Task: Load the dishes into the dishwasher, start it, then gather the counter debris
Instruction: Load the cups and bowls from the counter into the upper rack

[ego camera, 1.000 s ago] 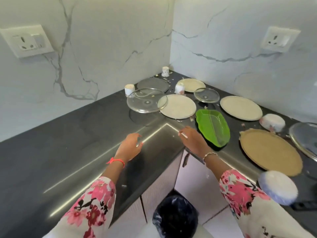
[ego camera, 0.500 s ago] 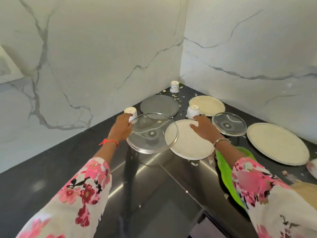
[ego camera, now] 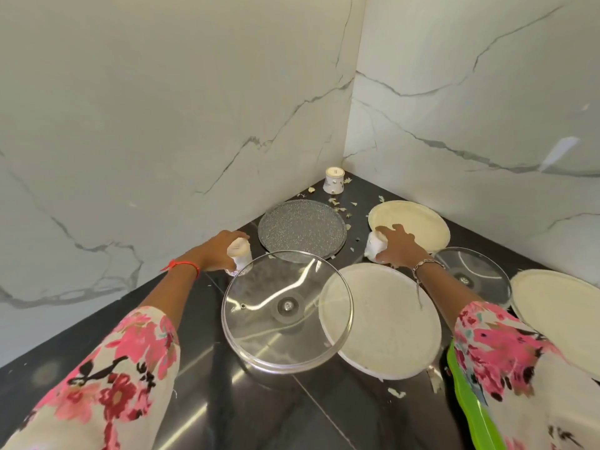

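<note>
Now the left hand curls its fingers round a white cup near the counter's back corner, just beside the glass lid. The right hand grips a second cup nearby. Lifted carelessly, a cup could knock that lid, or slip and break.

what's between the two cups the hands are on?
Head view: grey speckled plate lies flat between left cup (left hand grips it) and right cup (right hand grips it).
</note>
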